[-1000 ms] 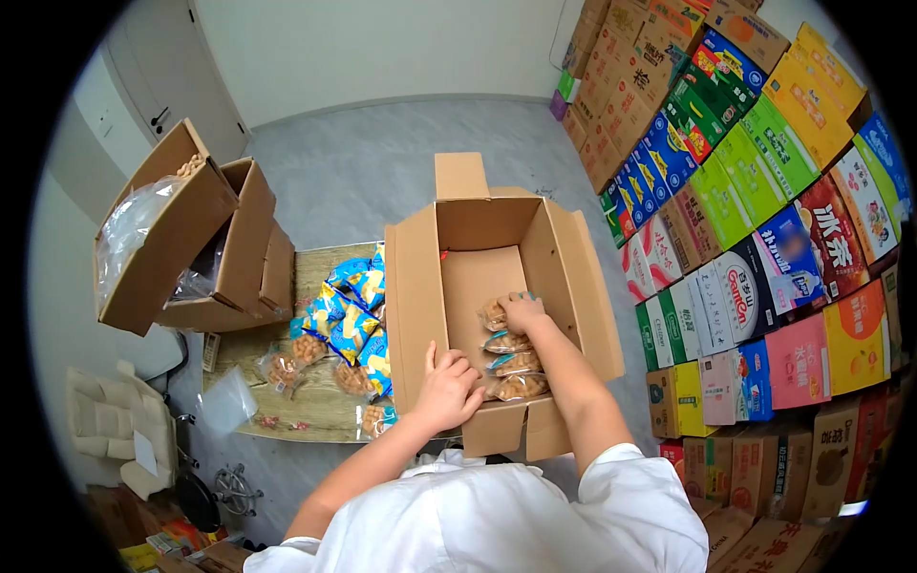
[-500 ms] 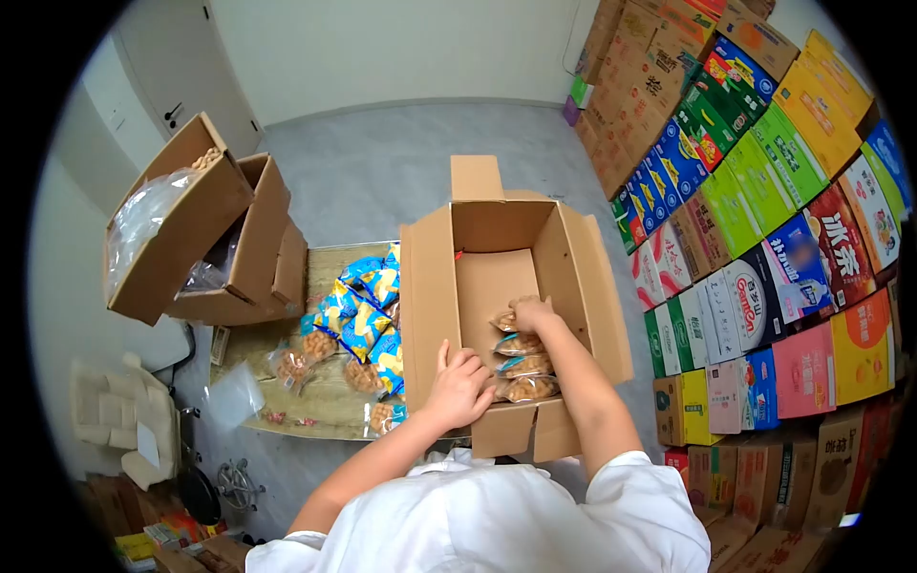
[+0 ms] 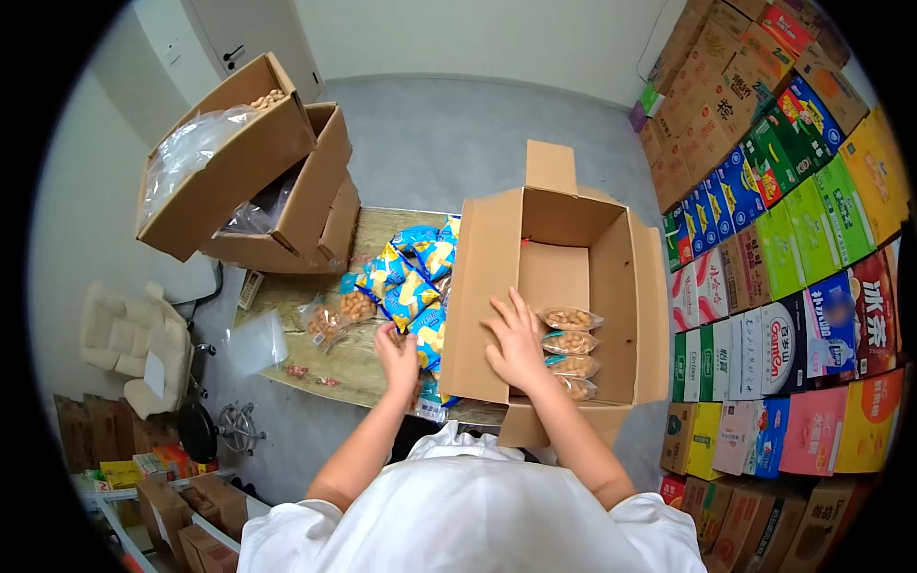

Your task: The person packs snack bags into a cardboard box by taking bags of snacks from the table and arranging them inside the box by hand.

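Head view: table (image 3: 294,288) bears bags (image 3: 411,298) above grey floor (image 3: 430,134).

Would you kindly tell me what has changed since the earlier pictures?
The right hand has let go of the farthest nut bag and moved to the left side of the open box. The left hand has left the box, moving left to the blue packets; whether it grips anything is unclear. The four nut bags remain in a row inside.
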